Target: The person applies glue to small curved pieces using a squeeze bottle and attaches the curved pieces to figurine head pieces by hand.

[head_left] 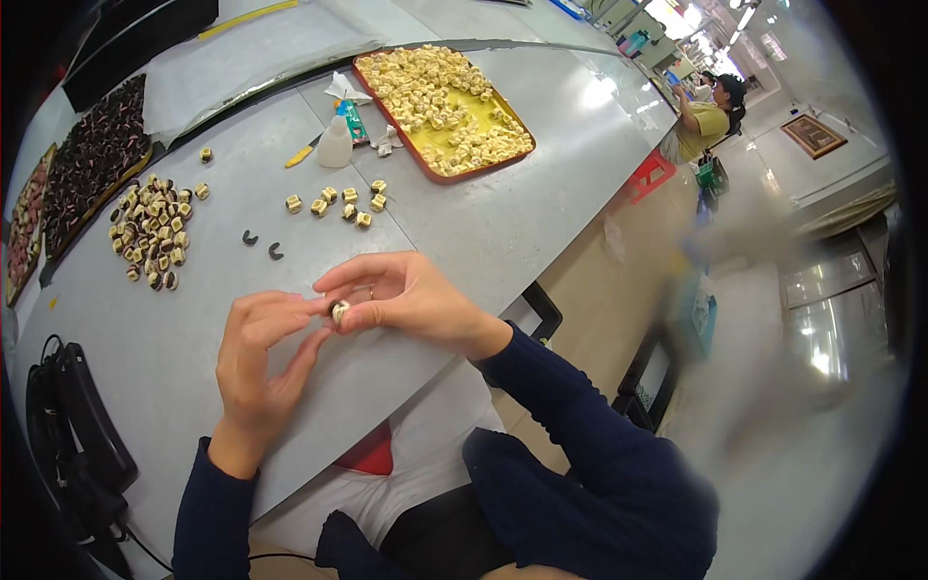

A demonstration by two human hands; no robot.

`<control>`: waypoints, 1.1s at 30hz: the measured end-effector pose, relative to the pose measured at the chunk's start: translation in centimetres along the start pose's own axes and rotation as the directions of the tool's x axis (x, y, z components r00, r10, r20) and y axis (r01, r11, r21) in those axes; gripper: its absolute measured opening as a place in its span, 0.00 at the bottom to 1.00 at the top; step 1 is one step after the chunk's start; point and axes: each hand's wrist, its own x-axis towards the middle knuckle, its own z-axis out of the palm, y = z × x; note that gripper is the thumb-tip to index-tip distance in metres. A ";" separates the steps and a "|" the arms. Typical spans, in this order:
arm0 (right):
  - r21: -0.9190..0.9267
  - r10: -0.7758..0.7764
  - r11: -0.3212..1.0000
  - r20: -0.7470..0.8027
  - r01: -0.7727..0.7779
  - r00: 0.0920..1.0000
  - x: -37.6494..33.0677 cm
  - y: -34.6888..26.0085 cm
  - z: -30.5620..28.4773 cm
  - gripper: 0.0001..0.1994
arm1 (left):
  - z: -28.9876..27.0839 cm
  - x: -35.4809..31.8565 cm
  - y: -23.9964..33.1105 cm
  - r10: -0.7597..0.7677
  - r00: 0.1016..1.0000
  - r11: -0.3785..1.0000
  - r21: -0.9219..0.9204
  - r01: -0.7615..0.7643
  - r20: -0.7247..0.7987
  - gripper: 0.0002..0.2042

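Observation:
My left hand [259, 360] and my right hand [401, 298] meet over the grey table [503, 232], both pinching one small cream-coloured cylindrical part [340, 311] between fingertips. My right hand wears a ring. Two small dark C-shaped pieces [262, 244] lie on the table just beyond my hands. A loose group of several cream parts [338, 202] lies further out. A pile of parts with dark pieces fitted [152, 232] sits to the left.
An orange tray [387, 108] full of cream parts stands at the far side, with a small white bottle [334, 145] beside it. Trays of dark parts [92, 159] lie far left. A black device [72, 435] sits at the near left. Another person [710, 116] works far right.

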 end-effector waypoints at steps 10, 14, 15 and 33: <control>-0.308 -0.213 0.943 -0.278 0.123 0.937 -1.8 -1.7 -4.2 0.15 | -0.5 0.3 -1.0 -0.147 0.988 0.978 0.147 0.150 -0.037 0.10; -0.352 -0.254 0.925 -0.302 0.140 0.919 -2.2 -2.8 -5.2 0.17 | -0.5 0.4 -0.9 -0.158 0.987 0.976 0.150 0.159 -0.016 0.10; -0.367 -0.278 0.916 -0.293 0.161 0.915 -2.1 -2.5 -5.8 0.18 | -0.4 0.4 -1.0 -0.164 0.986 0.974 0.155 0.164 -0.014 0.11; -0.422 -0.372 0.881 -0.337 0.215 0.865 -1.1 -1.9 -7.4 0.12 | -0.6 0.2 -1.2 -0.179 0.984 0.973 0.154 0.173 0.025 0.11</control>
